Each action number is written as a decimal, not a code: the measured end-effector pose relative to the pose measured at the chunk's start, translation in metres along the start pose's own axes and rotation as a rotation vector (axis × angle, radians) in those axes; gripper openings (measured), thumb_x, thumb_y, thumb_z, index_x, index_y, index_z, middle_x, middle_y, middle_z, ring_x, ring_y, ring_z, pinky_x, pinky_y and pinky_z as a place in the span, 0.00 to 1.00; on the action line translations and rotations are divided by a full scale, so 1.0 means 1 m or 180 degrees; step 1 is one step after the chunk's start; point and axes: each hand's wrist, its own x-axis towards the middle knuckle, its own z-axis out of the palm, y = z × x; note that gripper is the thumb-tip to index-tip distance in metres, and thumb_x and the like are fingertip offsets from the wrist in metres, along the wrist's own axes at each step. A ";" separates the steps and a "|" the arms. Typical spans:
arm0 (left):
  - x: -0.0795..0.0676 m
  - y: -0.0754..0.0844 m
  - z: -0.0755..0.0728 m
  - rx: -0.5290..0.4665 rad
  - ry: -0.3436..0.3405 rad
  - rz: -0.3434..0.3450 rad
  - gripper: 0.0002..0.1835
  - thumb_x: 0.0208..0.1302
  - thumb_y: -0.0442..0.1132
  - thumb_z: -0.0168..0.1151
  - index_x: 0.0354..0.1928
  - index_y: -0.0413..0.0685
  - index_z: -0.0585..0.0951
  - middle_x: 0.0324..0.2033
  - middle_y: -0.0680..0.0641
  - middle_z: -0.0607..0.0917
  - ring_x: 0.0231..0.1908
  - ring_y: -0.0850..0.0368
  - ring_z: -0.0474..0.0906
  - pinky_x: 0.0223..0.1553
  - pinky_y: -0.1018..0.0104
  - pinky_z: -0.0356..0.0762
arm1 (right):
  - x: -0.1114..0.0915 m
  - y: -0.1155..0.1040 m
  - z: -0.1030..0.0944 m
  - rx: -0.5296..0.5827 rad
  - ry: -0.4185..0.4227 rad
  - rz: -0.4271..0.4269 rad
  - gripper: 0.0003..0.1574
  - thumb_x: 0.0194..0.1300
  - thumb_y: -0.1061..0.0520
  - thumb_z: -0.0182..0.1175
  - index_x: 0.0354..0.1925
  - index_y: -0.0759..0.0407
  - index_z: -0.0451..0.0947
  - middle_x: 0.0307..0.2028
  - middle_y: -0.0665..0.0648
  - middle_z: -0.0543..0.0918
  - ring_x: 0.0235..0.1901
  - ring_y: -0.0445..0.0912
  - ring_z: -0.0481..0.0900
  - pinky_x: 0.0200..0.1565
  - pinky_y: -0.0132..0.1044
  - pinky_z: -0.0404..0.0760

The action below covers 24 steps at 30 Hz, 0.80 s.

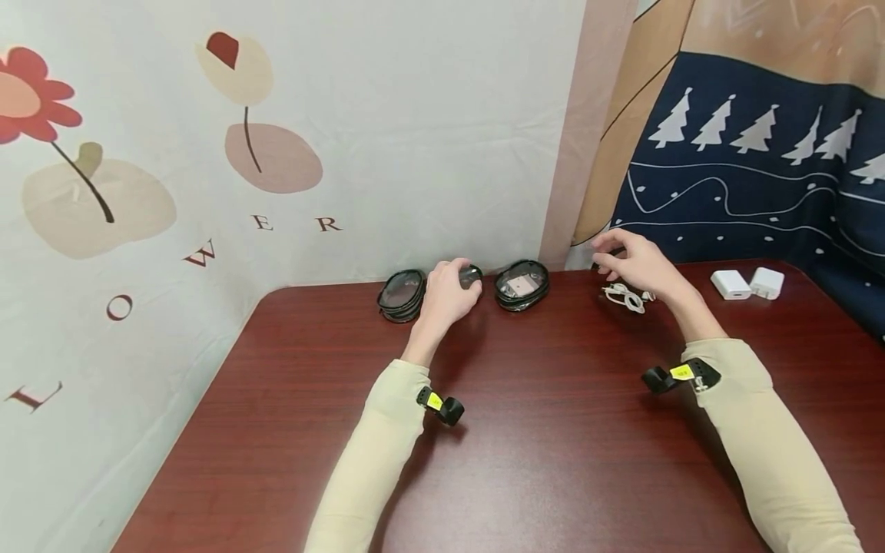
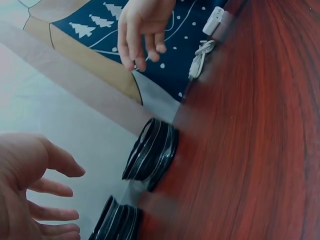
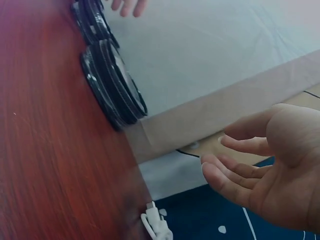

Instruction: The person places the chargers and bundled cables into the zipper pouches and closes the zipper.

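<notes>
My left hand [image 1: 448, 290] is over a black-rimmed round case [image 1: 472, 275] at the back of the table, partly hiding it. In the left wrist view its fingers are spread and slightly bent, with nothing between them. On either side are a left round case [image 1: 401, 296] with a clear top and a right round case [image 1: 522, 285] with something white inside. My right hand [image 1: 639, 263] hovers above a bundled white cable [image 1: 625, 298], fingers loosely bent; the right wrist view shows this hand [image 3: 280, 165] holding nothing.
Two white charger plugs [image 1: 749, 284] lie at the back right of the dark red wooden table [image 1: 525, 430]. A printed cloth [image 1: 415, 138] hangs right behind the back edge, with a dark blue tree-patterned part [image 1: 747, 184] on the right.
</notes>
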 end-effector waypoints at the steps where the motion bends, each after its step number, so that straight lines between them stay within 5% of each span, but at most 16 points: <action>1: 0.000 -0.002 -0.001 -0.0007 -0.0008 -0.0014 0.25 0.67 0.40 0.63 0.64 0.43 0.77 0.60 0.37 0.76 0.62 0.38 0.70 0.61 0.48 0.69 | -0.001 0.000 -0.002 -0.0040 0.0004 0.0018 0.21 0.75 0.60 0.56 0.60 0.71 0.71 0.52 0.71 0.78 0.31 0.39 0.82 0.36 0.35 0.84; 7: 0.002 -0.009 -0.006 -0.0057 -0.0061 -0.0119 0.25 0.69 0.42 0.62 0.67 0.44 0.76 0.62 0.37 0.74 0.65 0.38 0.67 0.64 0.49 0.67 | -0.003 0.005 -0.010 -0.0219 -0.0107 0.0049 0.22 0.76 0.58 0.54 0.61 0.72 0.70 0.54 0.74 0.77 0.30 0.40 0.82 0.33 0.31 0.81; 14: 0.004 -0.018 -0.008 -0.0017 -0.0040 -0.0154 0.25 0.70 0.44 0.61 0.66 0.44 0.76 0.62 0.37 0.75 0.65 0.38 0.67 0.65 0.48 0.66 | -0.004 0.014 -0.017 -0.0472 -0.0301 0.0171 0.23 0.76 0.56 0.54 0.59 0.73 0.70 0.55 0.75 0.76 0.35 0.54 0.83 0.34 0.34 0.80; 24: 0.005 -0.027 -0.008 0.0031 -0.0206 -0.0152 0.30 0.71 0.47 0.60 0.71 0.42 0.71 0.67 0.37 0.71 0.68 0.39 0.65 0.67 0.47 0.63 | -0.006 0.025 -0.020 -0.0664 -0.0484 0.0295 0.22 0.73 0.57 0.58 0.55 0.74 0.72 0.45 0.71 0.81 0.35 0.54 0.81 0.32 0.36 0.79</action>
